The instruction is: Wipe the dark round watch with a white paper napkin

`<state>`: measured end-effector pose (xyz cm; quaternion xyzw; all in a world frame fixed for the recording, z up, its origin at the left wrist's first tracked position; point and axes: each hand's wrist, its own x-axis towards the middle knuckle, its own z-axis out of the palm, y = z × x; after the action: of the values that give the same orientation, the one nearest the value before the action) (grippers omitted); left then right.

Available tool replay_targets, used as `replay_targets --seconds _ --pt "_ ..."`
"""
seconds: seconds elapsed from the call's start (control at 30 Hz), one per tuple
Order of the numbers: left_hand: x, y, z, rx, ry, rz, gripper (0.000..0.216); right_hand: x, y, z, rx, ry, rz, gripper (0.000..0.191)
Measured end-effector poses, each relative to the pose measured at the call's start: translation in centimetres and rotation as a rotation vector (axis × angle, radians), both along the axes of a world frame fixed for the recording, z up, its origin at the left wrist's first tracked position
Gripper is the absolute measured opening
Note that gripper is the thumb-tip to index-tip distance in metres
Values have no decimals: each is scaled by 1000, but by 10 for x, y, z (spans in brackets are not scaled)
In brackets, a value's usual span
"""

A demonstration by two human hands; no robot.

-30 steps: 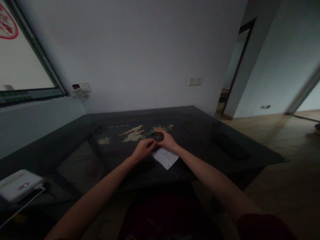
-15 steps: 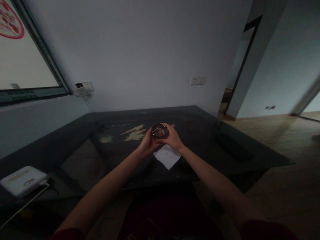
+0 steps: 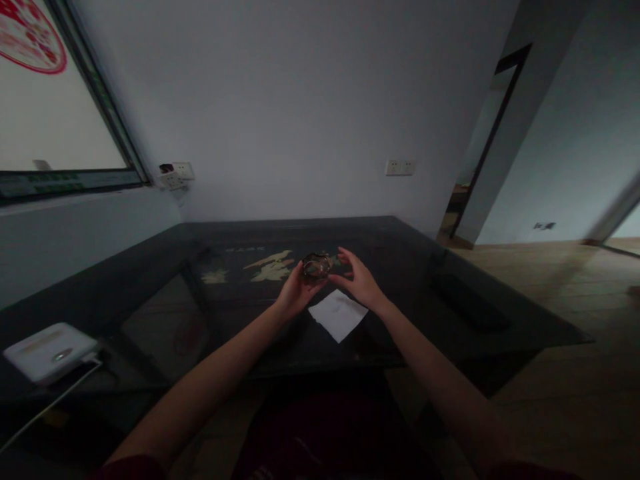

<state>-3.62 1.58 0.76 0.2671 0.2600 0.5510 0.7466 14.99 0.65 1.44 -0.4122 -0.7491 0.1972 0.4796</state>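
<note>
A round, dark glass ashtray (image 3: 316,267) with a faceted rim is held over the table in my left hand (image 3: 295,291), whose fingers wrap its left side and underside. To the right of it, my right hand (image 3: 361,281) has its fingers and thumb spread and curved, holding nothing. Its thumb tip comes close to the glass; whether it touches, I cannot tell. Just nearer to me, a white paper napkin (image 3: 339,315) lies flat on the dark glass tabletop (image 3: 400,253).
On the table's left stands a white box-shaped device (image 3: 50,352) with a white cable (image 3: 55,403). A long dark object (image 3: 470,301) lies on the right side. Behind the table is a wall with sockets (image 3: 400,167). A gold-coloured picture (image 3: 270,267) shows in the tabletop.
My right hand has let go of the ashtray and moved a little to the right, its fingers opening. My left hand still holds the ashtray. The view has shifted slightly.
</note>
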Motion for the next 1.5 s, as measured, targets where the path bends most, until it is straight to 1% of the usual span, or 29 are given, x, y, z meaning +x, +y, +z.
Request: replay_targets --seconds 0.07,0.1,0.13,0.17,0.23,0.3,0.4,0.53,0.6,0.67,0.77,0.8,0.83,0.9,0.97,1.03,1.13,1.2,1.27,1.3,1.37,1.43,1.5 --pt "-2 2 -2 -16 -11 7 44 13 -21 -3 -14 -108 59 58" --pt "-3 3 -3 -29 -15 10 45 19 -32 -6 -44 -214 138 52" --pt "-4 4 -5 -43 -20 16 46 25 -42 -11 -75 -323 221 54" --pt "-5 5 -6 -55 -25 24 47 31 -51 -16 -121 -415 283 62" --pt "-5 4 -9 -67 -34 28 48 38 -63 -26 -216 -542 329 77" --pt "-4 3 -11 -62 -36 15 49 40 -67 -34 -237 -596 304 74" --pt "-2 2 -13 -60 -32 0 48 36 -63 -38 -175 -634 231 60" --pt "-2 3 -16 -91 -31 29 45 27 -59 -31 -86 -673 149 41" --pt "-2 4 -17 -96 -30 35 44 25 -57 -26 -83 -703 114 36" --pt "-2 6 -19 -94 -25 42 43 24 -53 -22 -90 -745 110 39" --pt "-3 9 -20 -88 -28 61 43 24 -42 -18 -82 -797 142 53" --pt "-3 9 -20 -85 -27 67 44 24 -38 -17 -77 -804 131 56" --pt "-3 9 -20 -82 -23 73 44 23 -34 -16 -74 -809 100 56" --pt "-4 10 -18 -76 -12 93 45 21 -26 -11 -70 -819 -4 51" --pt "-4 9 -17 -68 1 116 44 19 -17 -1 -63 -818 -99 43" --pt "-5 9 -15 -75 17 144 41 19 -7 13 -41 -760 -168 36" --pt "-6 8 -15 -86 27 168 39 19 9 31 17 -528 -335 31" --pt "-7 8 -16 -60 16 155 40 18 19 37 52 -337 -452 23" --pt "-7 8 -18 -34 14 126 41 16 26 35 95 -160 -546 21" --pt "-7 8 -19 -32 18 114 41 15 28 33 116 -98 -569 22" --pt "-6 7 -19 -45 27 103 41 12 28 25 157 -51 -539 23" --pt "-3 5 -18 -55 25 110 41 8 26 17 200 -88 -428 24" --pt "0 4 -17 -46 17 112 39 2 22 11 237 -178 -313 23"
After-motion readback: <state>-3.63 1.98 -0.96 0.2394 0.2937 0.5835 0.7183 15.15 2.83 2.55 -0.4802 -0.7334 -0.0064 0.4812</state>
